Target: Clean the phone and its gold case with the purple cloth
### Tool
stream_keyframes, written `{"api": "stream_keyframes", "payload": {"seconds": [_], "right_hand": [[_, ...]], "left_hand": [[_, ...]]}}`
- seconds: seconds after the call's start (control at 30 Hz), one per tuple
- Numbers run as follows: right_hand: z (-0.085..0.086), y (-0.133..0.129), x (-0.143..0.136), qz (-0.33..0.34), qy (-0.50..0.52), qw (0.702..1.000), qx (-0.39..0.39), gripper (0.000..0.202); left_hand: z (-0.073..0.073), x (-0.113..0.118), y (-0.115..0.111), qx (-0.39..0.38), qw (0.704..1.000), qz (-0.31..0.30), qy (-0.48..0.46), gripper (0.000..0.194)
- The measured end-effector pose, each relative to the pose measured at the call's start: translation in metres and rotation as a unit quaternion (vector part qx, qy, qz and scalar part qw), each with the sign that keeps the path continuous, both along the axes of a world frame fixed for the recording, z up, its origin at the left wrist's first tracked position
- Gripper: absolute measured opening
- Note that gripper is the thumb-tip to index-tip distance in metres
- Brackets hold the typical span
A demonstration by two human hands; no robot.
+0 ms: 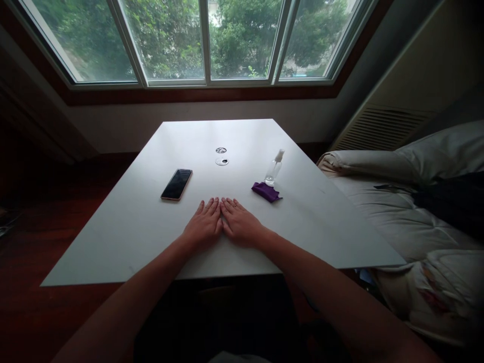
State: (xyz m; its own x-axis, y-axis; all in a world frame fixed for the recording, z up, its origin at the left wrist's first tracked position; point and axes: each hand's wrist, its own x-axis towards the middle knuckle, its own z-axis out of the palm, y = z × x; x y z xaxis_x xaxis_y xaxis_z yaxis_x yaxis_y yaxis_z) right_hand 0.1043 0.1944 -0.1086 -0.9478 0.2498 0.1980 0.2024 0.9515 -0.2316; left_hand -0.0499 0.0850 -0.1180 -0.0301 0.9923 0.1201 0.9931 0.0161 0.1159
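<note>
My fingers point(214, 205) lie straight, nearly closed together, holding nothing; left hand point(204, 222) and right hand point(241, 222) meet palm-down, seemingly resting on the white table point(124, 247). Ahead leftward lies the phone point(177, 185); ahead rightward, the purple cloth point(266, 192) before the spray bottle point(273, 170), perhaps spaced for easy reach.

Surface under the left hand point(204, 222) and right hand point(242, 222): smooth, white, straight-edged table point(124, 242). Ahead of both hands, past the table's far edge: pale wall point(196, 112), and above it a wide four-pane window point(206, 43) with pale frame and reddish-brown surround point(204, 94); green trees point(162, 35) outside. Left of left hand, lower: dark red-brown floor point(45, 242). Right of right hand: cream padded furniture point(385, 212), sofa or bed unclear; farther ahead, pale slatted panel point(395, 123). Daylight enters from ahead; floor and corners dim.
</note>
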Motion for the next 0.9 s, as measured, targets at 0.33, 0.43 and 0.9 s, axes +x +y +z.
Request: {"api": "stream_keyframes", "payload": {"seconds": [0.33, 0.43, 0.9], "right_hand": [[-0.0008, 0.0013, 0.0016, -0.001, -0.019, 1.000, 0.001, 0.068], [-0.0021, 0.0022, 0.0010, 0.003, -0.019, 1.000, 0.000, 0.069], [-0.0062, 0.0029, -0.0024, 0.006, -0.024, 1.000, 0.010, 0.067]], "left_hand": [[0.0033, 0.0034, 0.0005, -0.016, 0.999, 0.031, 0.018, 0.062], [0.0034, 0.0033, 0.0004, -0.016, 0.999, 0.025, 0.014, 0.063], [-0.0020, -0.0008, -0.0019, -0.004, 1.000, 0.023, 0.006, 0.064]]}}
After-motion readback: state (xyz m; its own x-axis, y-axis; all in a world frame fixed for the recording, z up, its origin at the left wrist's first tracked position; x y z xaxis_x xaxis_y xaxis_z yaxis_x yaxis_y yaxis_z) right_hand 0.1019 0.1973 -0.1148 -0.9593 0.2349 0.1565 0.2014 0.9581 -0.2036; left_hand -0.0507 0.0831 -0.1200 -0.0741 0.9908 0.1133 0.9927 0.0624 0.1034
